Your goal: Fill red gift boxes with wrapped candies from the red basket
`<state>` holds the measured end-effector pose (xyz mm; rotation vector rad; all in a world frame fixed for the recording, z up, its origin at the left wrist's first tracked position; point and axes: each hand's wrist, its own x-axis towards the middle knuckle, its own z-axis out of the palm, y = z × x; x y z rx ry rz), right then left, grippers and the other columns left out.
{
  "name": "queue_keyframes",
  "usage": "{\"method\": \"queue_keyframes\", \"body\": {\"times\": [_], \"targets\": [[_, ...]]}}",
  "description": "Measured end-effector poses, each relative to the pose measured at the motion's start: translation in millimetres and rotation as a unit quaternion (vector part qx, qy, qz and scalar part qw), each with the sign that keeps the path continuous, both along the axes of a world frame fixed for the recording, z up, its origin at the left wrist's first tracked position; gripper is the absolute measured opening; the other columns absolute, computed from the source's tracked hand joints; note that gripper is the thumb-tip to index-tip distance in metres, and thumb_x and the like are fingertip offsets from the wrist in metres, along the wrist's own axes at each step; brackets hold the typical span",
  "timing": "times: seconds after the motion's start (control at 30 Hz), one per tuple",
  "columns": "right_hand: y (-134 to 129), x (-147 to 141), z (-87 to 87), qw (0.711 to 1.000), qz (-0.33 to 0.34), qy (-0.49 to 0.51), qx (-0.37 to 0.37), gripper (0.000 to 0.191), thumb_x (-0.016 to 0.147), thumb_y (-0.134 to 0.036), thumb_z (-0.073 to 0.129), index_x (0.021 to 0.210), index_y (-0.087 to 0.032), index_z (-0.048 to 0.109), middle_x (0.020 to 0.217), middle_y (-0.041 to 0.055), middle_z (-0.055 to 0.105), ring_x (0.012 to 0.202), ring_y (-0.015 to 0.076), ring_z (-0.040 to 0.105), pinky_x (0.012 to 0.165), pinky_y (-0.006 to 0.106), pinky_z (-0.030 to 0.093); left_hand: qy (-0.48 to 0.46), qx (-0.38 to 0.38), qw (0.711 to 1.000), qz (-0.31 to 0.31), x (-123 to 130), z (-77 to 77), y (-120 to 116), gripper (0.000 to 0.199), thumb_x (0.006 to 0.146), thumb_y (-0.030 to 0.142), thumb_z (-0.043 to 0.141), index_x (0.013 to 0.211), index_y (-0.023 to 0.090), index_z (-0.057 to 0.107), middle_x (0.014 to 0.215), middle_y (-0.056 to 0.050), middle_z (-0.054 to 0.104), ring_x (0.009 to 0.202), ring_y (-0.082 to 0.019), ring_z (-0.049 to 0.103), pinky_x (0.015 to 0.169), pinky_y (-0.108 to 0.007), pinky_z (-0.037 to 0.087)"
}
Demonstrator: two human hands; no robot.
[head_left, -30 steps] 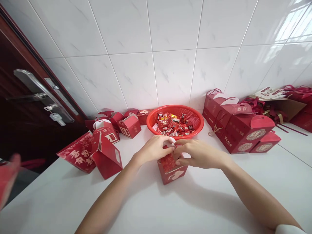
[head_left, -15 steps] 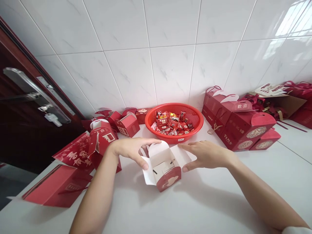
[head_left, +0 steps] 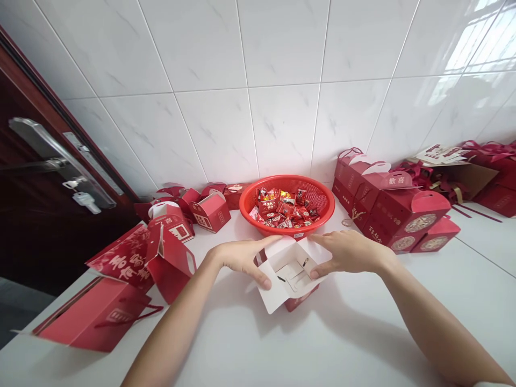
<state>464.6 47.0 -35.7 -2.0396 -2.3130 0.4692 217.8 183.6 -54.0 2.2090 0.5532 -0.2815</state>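
Between my hands stands a small red paper candy box (head_left: 297,271), its top flaps spread and its white inside showing. Nothing lies in it apart from folded card and small dark slots or marks on the walls. My left hand (head_left: 244,260) grips the left flap, thumb on the white inner face and fingers behind, partly hidden. On the other side, my right hand (head_left: 350,251) has its thumb over the right flap and its fingers along the outside. Just behind the box is a red plastic basket (head_left: 328,207) of wrapped candies (head_left: 284,208).
Red gift boxes (head_left: 171,263) and a red paper bag (head_left: 91,314) crowd the left side. Stacked red boxes (head_left: 397,212) stand at right, with an open carton (head_left: 478,180) behind. A white tiled wall (head_left: 282,123) backs the white table (head_left: 250,355); a dark door (head_left: 48,215) is at left.
The candy box has shifted right and its front flap now folds outward toward me. My left hand followed to the right; my right hand has closed in on the right flap.
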Motion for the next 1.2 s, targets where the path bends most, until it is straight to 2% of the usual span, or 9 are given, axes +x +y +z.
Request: {"method": "queue_keyframes", "body": {"times": [0.2, 0.37, 0.43, 0.57, 0.73, 0.87, 0.97, 1.1, 1.2], "targets": [[6, 28, 16.8, 0.987, -0.010, 0.118, 0.106, 0.052, 0.087, -0.066, 0.056, 0.115, -0.025, 0.071, 0.103, 0.0080, 0.075, 0.086, 0.0277, 0.071, 0.070, 0.036, 0.052, -0.039, 0.087, 0.993, 0.071, -11, 25.6, 6, 0.082, 0.079, 0.061, 0.070, 0.151, 0.029, 0.047, 0.121, -0.007, 0.072, 0.101, -0.024, 0.070, 0.084, -0.030, 0.054], [42, 43, 15.8, 0.916, -0.028, 0.329, 0.229, 0.042, 0.088, -0.058, 0.058, 0.095, -0.019, 0.073, 0.098, 0.0088, 0.076, 0.088, 0.0244, 0.071, 0.081, 0.036, 0.055, -0.177, 0.207, 0.948, 0.162, 29, 33.5, 47, 0.046, 0.091, 0.047, 0.058, 0.129, 0.023, 0.067, 0.115, -0.007, 0.074, 0.104, -0.024, 0.069, 0.093, -0.035, 0.054], [66, 39, 8.1, 0.880, -0.052, 0.391, 0.265, 0.039, 0.085, -0.054, 0.062, 0.091, -0.017, 0.071, 0.094, 0.0094, 0.076, 0.087, 0.0241, 0.070, 0.081, 0.036, 0.055, -0.081, 0.296, 0.939, 0.156, 59, 28.0, 66, 0.035, 0.092, 0.032, 0.058, 0.124, 0.025, 0.068, 0.123, -0.005, 0.072, 0.111, -0.022, 0.067, 0.098, -0.033, 0.052], [114, 22, -14.4, 0.816, -0.098, 0.502, 0.269, 0.028, 0.079, -0.043, 0.065, 0.085, -0.016, 0.068, 0.089, 0.0084, 0.074, 0.084, 0.0216, 0.069, 0.080, 0.034, 0.054, 0.035, 0.340, 0.923, 0.176, 103, 10.8, 94, 0.037, 0.069, 0.014, 0.076, 0.106, 0.020, 0.072, 0.120, -0.013, 0.072, 0.115, -0.033, 0.066, 0.096, -0.039, 0.053], [146, 13, -40.8, 0.811, -0.108, 0.518, 0.250, 0.018, 0.076, -0.033, 0.061, 0.081, -0.016, 0.066, 0.084, 0.0076, 0.073, 0.072, 0.0194, 0.068, 0.066, 0.031, 0.054, 0.108, 0.362, 0.902, 0.211, 111, -6.5, 104, 0.045, 0.068, 0.022, 0.081, 0.111, 0.018, 0.069, 0.133, -0.021, 0.063, 0.120, -0.039, 0.063, 0.093, -0.042, 0.054], [152, 15, -53.4, 0.812, -0.117, 0.513, 0.252, 0.012, 0.073, -0.026, 0.062, 0.079, -0.018, 0.068, 0.080, 0.0051, 0.072, 0.070, 0.0181, 0.066, 0.066, 0.030, 0.052, 0.111, 0.361, 0.894, 0.242, 113, -14.4, 108, 0.040, 0.077, 0.032, 0.075, 0.114, 0.019, 0.067, 0.140, -0.022, 0.057, 0.130, -0.041, 0.055, 0.101, -0.048, 0.048], [151, 15, -56.6, 0.812, -0.116, 0.515, 0.249, 0.010, 0.073, -0.026, 0.063, 0.077, -0.019, 0.068, 0.077, 0.0034, 0.071, 0.067, 0.0176, 0.066, 0.066, 0.030, 0.051, 0.088, 0.329, 0.902, 0.266, 116, -20.0, 115, 0.045, 0.069, 0.034, 0.081, 0.109, 0.018, 0.068, 0.134, -0.022, 0.062, 0.125, -0.041, 0.059, 0.100, -0.047, 0.048], [149, 14, -56.4, 0.804, -0.125, 0.528, 0.243, 0.007, 0.072, -0.026, 0.065, 0.073, -0.020, 0.067, 0.073, 0.0022, 0.070, 0.067, 0.0173, 0.065, 0.063, 0.028, 0.050, 0.016, 0.246, 0.920, 0.306, 114, -26.1, 126, 0.044, 0.050, 0.024, 0.089, 0.089, 0.020, 0.068, 0.109, -0.016, 0.074, 0.115, -0.040, 0.064, 0.092, -0.042, 0.050], [150, 15, -57.5, 0.788, -0.147, 0.546, 0.242, 0.007, 0.071, -0.025, 0.066, 0.076, -0.020, 0.067, 0.076, 0.0024, 0.071, 0.070, 0.0174, 0.065, 0.062, 0.027, 0.050, -0.091, 0.154, 0.931, 0.318, 113, -26.1, 129, 0.031, 0.051, 0.022, 0.087, 0.072, 0.020, 0.064, 0.088, -0.007, 0.074, 0.100, -0.033, 0.068, 0.084, -0.035, 0.051]]}}
